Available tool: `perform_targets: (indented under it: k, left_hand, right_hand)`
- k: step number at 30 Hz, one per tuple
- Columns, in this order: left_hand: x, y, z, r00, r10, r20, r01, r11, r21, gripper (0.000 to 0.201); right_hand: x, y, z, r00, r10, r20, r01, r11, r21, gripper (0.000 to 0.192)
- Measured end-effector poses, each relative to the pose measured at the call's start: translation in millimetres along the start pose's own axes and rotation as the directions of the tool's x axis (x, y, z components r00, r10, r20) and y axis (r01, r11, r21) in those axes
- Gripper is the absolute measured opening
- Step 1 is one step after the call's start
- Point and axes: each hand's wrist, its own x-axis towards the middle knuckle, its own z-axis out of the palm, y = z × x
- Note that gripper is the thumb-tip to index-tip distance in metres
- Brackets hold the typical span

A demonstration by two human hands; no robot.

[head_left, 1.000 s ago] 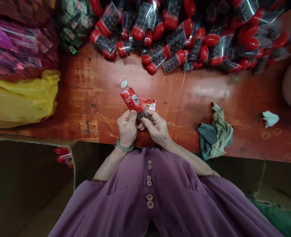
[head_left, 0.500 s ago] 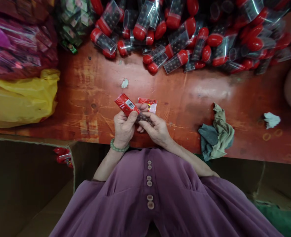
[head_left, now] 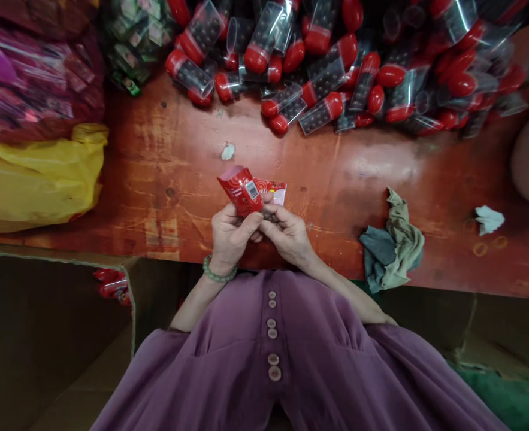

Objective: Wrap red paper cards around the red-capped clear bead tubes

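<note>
My left hand [head_left: 232, 233], with a green bead bracelet at the wrist, is closed on a red printed packet [head_left: 239, 190] with a barcode. The packet leans up and left, and its upper end bulges wide. Pressed close beside it, my right hand [head_left: 289, 238] pinches a dark, bumpy thing [head_left: 271, 216] at the packet's lower end. Fingers cover most of that thing, which looks like dark beads. Behind my hands a second red packet [head_left: 278, 189] with a pale corner lies flat on the table, partly covered.
Several clear tubes of dark balls with red caps [head_left: 322, 114] lie heaped along the back of the wooden table [head_left: 165, 161]. Bags, one a yellow bag [head_left: 35, 185], stand at left. Right are a crumpled cloth [head_left: 396, 245] and rubber bands [head_left: 480, 249]. A cardboard box [head_left: 132, 299] stands below left.
Both hands have shifted slightly right. The red packet has turned more upright, and its upper end has spread wider. Less of the dark, bumpy thing shows between the hands.
</note>
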Motion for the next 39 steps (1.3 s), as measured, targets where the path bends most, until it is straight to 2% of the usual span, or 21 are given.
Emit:
perform_targets:
  k: [4,8,12,15,20,25,27,32,35,37,39]
  left_hand:
    - [6.2,6.1,-4.6,0.996,0.078,-0.037,-0.079,0.997,-0.007,0.030]
    - [12.2,5.6,-5.2,0.997,-0.030,-0.073,0.029,1.000,-0.008,0.030]
    - [15.1,2.5,-2.9,0.989,-0.079,-0.128,0.073,0.996,-0.049,0.029]
    - [16.4,1.1,-3.0,0.984,-0.104,-0.147,0.095,0.993,-0.070,0.033]
    - [15.8,1.4,-7.4,0.990,-0.088,-0.109,0.078,0.993,-0.090,0.035]
    - [14.4,5.5,-9.7,0.994,-0.111,-0.002,0.110,0.990,-0.089,0.036]
    - [13.9,7.1,-8.3,0.993,-0.119,-0.001,0.119,0.990,-0.078,0.037]
    - [12.3,5.3,-1.5,0.990,-0.068,-0.124,0.063,0.997,-0.044,0.035]
    - [13.1,1.8,0.3,0.986,-0.044,-0.160,0.039,0.999,-0.036,0.035]
    - [14.5,0.5,0.6,0.985,-0.040,-0.171,0.034,0.999,-0.034,0.035]
    - [15.5,0.6,0.8,0.984,-0.049,-0.170,0.044,0.999,-0.030,0.034]
  right_hand:
    - [1.8,-0.6,-3.9,0.997,0.034,0.068,-0.030,0.998,-0.057,0.043]
    - [0.5,2.9,-6.0,0.993,0.070,0.093,-0.057,0.988,-0.144,0.036]
    - [-2.6,4.3,-5.1,0.995,-0.096,-0.014,0.086,0.937,-0.338,0.027]
    - [-2.7,2.2,-5.1,0.986,-0.165,-0.024,0.138,0.888,-0.438,0.023]
    - [-0.6,0.4,-4.9,0.990,-0.144,-0.008,0.127,0.900,-0.416,0.025]
    - [-1.4,0.9,-4.7,0.999,-0.020,0.025,0.025,0.978,-0.209,0.028]
    - [-1.5,0.1,-4.9,0.999,0.006,0.038,0.001,0.984,-0.178,0.031]
    - [-1.0,-1.1,-3.5,0.993,-0.117,-0.019,0.103,0.930,-0.353,0.027]
    - [-0.7,0.4,-2.8,0.981,-0.193,-0.028,0.160,0.878,-0.451,0.024]
    - [0.0,1.8,-3.2,0.978,-0.204,-0.034,0.165,0.869,-0.467,0.024]
    - [1.1,2.7,-4.1,0.986,-0.166,-0.029,0.139,0.898,-0.418,0.025]
